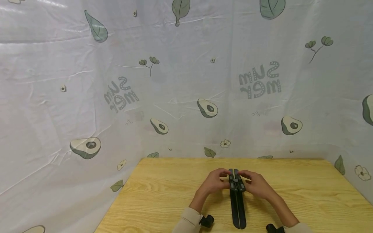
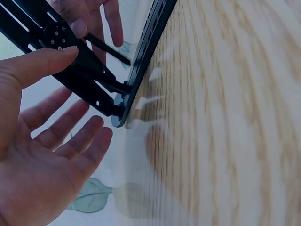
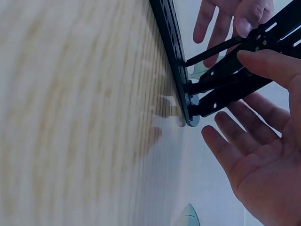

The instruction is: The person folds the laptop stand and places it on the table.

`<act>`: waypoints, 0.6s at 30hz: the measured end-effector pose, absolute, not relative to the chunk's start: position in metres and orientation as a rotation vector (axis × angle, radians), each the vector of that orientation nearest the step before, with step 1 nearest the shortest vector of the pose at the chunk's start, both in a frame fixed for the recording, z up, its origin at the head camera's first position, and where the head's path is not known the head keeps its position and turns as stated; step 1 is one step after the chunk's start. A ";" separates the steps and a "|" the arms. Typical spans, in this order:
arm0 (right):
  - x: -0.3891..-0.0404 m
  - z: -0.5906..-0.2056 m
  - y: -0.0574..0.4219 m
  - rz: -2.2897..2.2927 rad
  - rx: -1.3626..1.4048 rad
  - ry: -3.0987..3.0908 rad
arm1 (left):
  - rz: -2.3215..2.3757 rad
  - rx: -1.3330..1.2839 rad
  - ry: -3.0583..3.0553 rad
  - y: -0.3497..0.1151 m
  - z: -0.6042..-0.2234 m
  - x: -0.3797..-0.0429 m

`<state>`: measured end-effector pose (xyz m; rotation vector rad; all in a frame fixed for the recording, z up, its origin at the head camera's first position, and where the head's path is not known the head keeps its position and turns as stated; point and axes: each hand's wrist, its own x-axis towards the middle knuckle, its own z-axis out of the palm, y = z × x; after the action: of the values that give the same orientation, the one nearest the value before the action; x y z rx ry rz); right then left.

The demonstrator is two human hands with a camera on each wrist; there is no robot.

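Note:
A black folding laptop stand (image 1: 238, 207), with long slotted arms and hinged struts, stands on the wooden table between the hands. Its slim base bars lie along the tabletop, and the upper arms rise at a slant in the wrist views. My left hand (image 1: 215, 182) holds it from the left, thumb against the central joint and forefinger passing behind the arm. From the right, my right hand (image 1: 257, 184) holds it in a mirrored way, its thumb (image 3: 265, 63) at the joint. The other fingers of both hands are spread, away from the stand.
The light wooden table (image 1: 163, 194) reaches back to a pale curtain (image 1: 175, 81) printed with avocados and leaves, which also runs along both sides. Black wrist cameras sit near the sleeve cuffs, the left one (image 1: 207, 221) close to the table surface.

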<state>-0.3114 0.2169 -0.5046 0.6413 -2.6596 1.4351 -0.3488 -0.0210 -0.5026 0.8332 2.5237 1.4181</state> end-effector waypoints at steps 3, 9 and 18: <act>-0.314 -0.506 0.216 1.429 0.661 -2.669 | 1.419 0.876 2.516 -0.020 -0.505 -0.349; -0.315 -0.505 0.217 1.394 0.679 -2.685 | 1.405 0.905 2.527 -0.018 -0.505 -0.351; -0.313 -0.504 0.217 1.359 0.683 -2.690 | 1.399 0.937 2.537 -0.019 -0.503 -0.349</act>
<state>-0.3132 0.2169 -0.5038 0.6825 -2.6898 1.3592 -0.3492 -0.0188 -0.5028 0.9367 2.5370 1.3991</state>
